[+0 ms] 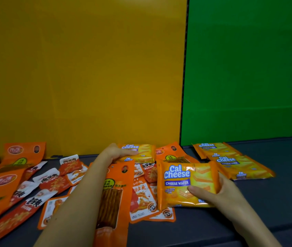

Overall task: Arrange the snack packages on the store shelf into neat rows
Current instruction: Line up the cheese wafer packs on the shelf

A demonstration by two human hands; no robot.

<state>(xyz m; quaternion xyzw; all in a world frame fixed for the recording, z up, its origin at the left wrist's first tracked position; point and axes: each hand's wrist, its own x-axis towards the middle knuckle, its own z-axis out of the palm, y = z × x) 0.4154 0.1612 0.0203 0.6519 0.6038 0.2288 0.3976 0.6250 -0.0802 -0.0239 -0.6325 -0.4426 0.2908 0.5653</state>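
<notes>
My right hand grips a yellow-orange Cal Cheese wafer pack by its right side, thumb on its face, lifted slightly and tilted over the pile. My left hand reaches far back and rests on a second Cal Cheese pack near the yellow back wall, fingers over its left end. Two more Cal Cheese packs lie flat in a staggered row at the right. Long orange stick-snack bags and small red-and-white sachets lie jumbled across the dark shelf.
A yellow back panel and a green back panel meet at a dark vertical seam. More orange bags lean against the yellow panel at the left. Bare shelf surface lies at the right front.
</notes>
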